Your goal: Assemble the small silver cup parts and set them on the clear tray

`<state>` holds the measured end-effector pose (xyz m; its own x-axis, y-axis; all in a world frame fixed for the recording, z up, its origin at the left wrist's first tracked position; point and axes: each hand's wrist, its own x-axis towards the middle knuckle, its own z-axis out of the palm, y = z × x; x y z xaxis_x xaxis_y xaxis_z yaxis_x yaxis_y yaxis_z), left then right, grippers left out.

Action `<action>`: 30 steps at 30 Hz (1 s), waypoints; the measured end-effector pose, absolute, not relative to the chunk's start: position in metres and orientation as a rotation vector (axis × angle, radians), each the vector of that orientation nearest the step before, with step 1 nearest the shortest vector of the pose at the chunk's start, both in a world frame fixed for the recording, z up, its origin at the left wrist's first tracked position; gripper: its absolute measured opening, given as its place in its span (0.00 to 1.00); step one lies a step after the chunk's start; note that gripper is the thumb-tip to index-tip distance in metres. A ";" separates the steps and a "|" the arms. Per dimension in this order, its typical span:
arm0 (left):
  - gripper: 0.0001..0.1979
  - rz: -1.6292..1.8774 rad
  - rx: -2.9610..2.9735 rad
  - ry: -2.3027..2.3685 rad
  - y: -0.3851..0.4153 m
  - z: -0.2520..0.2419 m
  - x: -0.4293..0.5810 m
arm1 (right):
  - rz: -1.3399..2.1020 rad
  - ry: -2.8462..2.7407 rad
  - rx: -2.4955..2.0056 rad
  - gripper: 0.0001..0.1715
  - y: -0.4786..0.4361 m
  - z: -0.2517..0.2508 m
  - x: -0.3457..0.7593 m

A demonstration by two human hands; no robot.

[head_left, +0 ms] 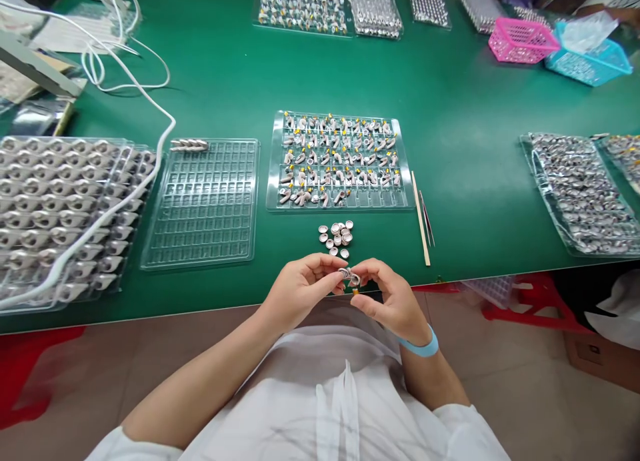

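My left hand [300, 284] is closed, its thumb and fingertips pinching a small silvery round part [345, 272] at the table's front edge. My right hand [387, 297] grips a small grey earbud-like piece [355, 280] with a yellow tab pointing down. The two parts touch or nearly touch; fingers hide some of both. Just beyond my fingertips lies a loose pile of small round silver caps [337, 235]. Behind the pile, a clear plastic tray [273, 174] holds rows of similar grey pieces with yellow tabs.
At left are a compartment tray [200, 214] with several grey parts in one corner, stacked trays of shells [60, 214] and a white cable [165, 131]. A wooden stick [420, 217] and tweezers [427, 219] lie right. Pink [523, 42] and blue baskets [587, 61] stand far right, near another person's hands.
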<state>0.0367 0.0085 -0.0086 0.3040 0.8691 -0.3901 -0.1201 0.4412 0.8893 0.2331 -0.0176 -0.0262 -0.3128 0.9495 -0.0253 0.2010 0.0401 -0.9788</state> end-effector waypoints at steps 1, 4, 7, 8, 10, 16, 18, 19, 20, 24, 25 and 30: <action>0.12 0.778 0.861 1.051 0.009 -0.008 0.037 | 1.312 -1.605 -1.187 0.16 -0.019 -0.028 0.234; 0.14 0.763 0.834 1.050 0.011 -0.010 0.039 | 1.216 -1.601 -1.243 0.10 -0.022 -0.031 0.233; 0.15 0.736 0.828 1.065 0.011 -0.012 0.041 | 1.170 -1.559 -1.317 0.06 -0.021 -0.032 0.232; 0.15 0.726 0.831 1.070 0.011 -0.012 0.042 | 1.170 -1.541 -1.333 0.05 -0.021 -0.033 0.232; 0.14 0.706 0.844 1.079 0.011 -0.013 0.044 | 1.185 -1.502 -1.355 0.05 -0.020 -0.034 0.232; 0.10 0.694 0.902 1.140 0.011 -0.014 0.046 | 1.252 -1.432 -1.381 0.07 -0.021 -0.041 0.234; 0.09 0.699 0.916 1.159 0.011 -0.015 0.047 | 1.258 -1.437 -1.394 0.08 -0.021 -0.042 0.235; 0.09 0.702 0.921 1.166 0.010 -0.016 0.047 | 1.258 -1.440 -1.399 0.08 -0.021 -0.042 0.235; 0.09 0.703 0.926 1.171 0.010 -0.016 0.047 | 1.259 -1.444 -1.402 0.08 -0.021 -0.042 0.235; 0.08 0.700 0.945 1.189 0.007 -0.015 0.047 | 1.238 -1.475 -1.399 0.07 -0.021 -0.037 0.233; 0.07 0.699 0.950 1.193 0.007 -0.014 0.047 | 1.229 -1.490 -1.396 0.07 -0.021 -0.034 0.233; 0.05 0.705 1.000 1.187 0.005 -0.012 0.043 | 1.214 -1.582 -1.360 0.04 -0.023 -0.026 0.232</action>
